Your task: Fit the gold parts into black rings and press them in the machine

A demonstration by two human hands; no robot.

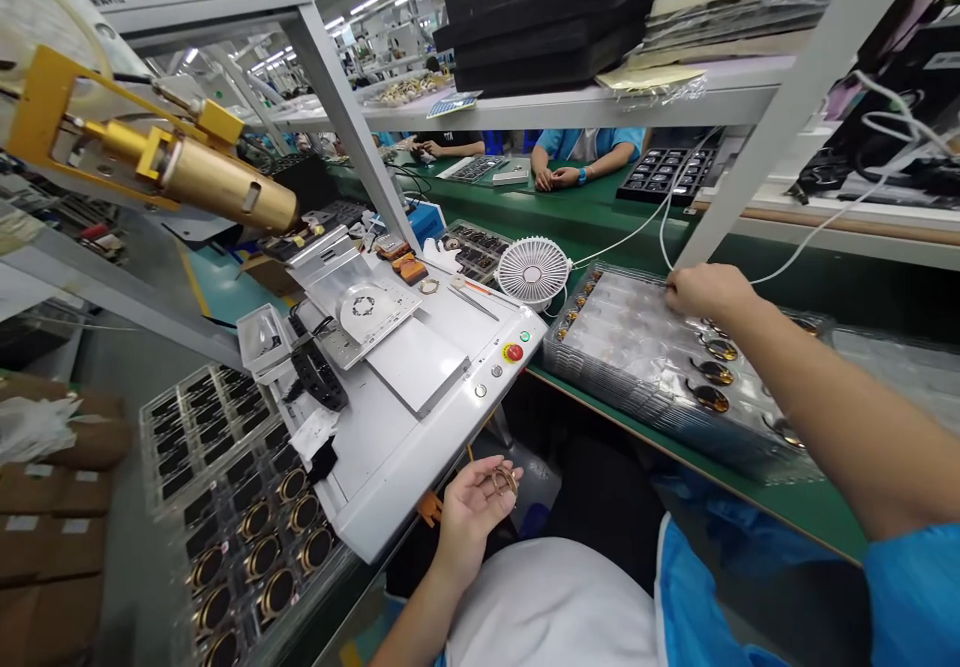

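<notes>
Low in front of the body, my left hand (476,507) is palm up, its fingers curled round a small gold ring (505,480). My right hand (709,292) reaches over the stacked clear trays (637,387) on the green bench. Its fingers are bent down at the back of the top tray, and whatever they grip there is hidden. Several dark round parts with orange-gold faces (711,372) lie in that tray's right side. Left of the trays stands a white machine (397,447) with a metal fixture plate (367,307).
A white fan (533,272) stands behind the trays, its cable running right. Trays of gold-rimmed round parts (262,555) sit lower left. A brass-coloured cylinder (229,187) overhangs the machine. A shelf post (802,107) rises beyond my right hand; a person's hands (559,178) rest across the bench.
</notes>
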